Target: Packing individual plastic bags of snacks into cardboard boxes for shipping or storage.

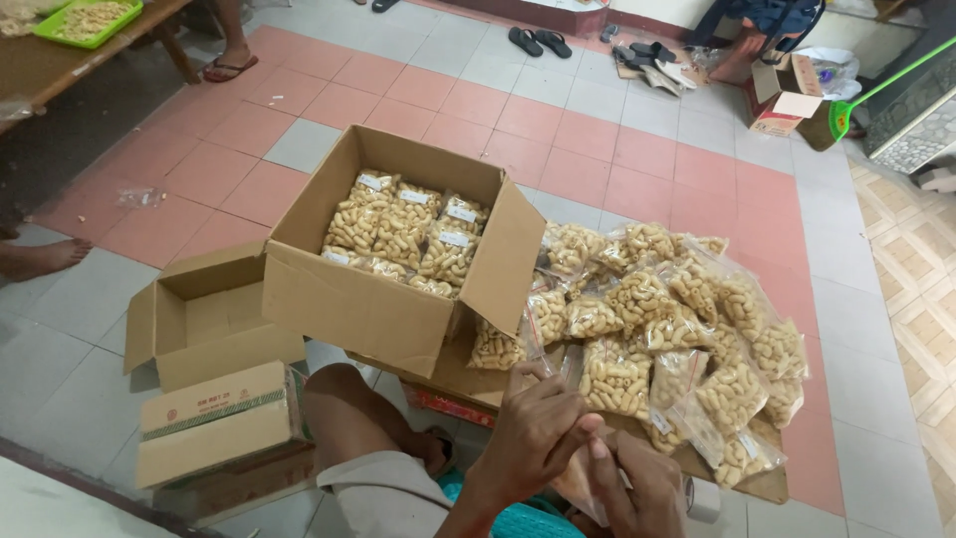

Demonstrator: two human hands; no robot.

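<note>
Left hand (pixel 533 433) and right hand (pixel 637 488) meeting at the bottom edge of the view, fingers pinching together on the top of a clear snack bag (pixel 583 478); most of that bag hidden behind the hands. Both hands closing on the same bag, thumbs and fingertips touching over its plastic. Bag being held just in front of the large open carton (pixel 383 299), low and toward the wearer's lap.

Bare knee (pixel 349 408) resting just in front of the large open carton, near its front wall. Inside the carton, packed bags (pixel 408 229) of pale curled snacks lying flat in rows, small white labels showing on their tops. To the right of the carton, a loose heap of filled bags (pixel 667 319) lying on a flattened cardboard sheet (pixel 767 483), touching the carton's right flap. To the left of the carton, a smaller empty carton (pixel 204 319) lying open on its side, and in front of that a closed carton (pixel 219 423). All standing on a floor (pixel 637 149) of pink and grey tiles. Well behind the carton, sandals (pixel 538 42) lying near the wall; far left behind it, a green tray (pixel 90 20) sitting on a wooden tabletop (pixel 40 65).
</note>
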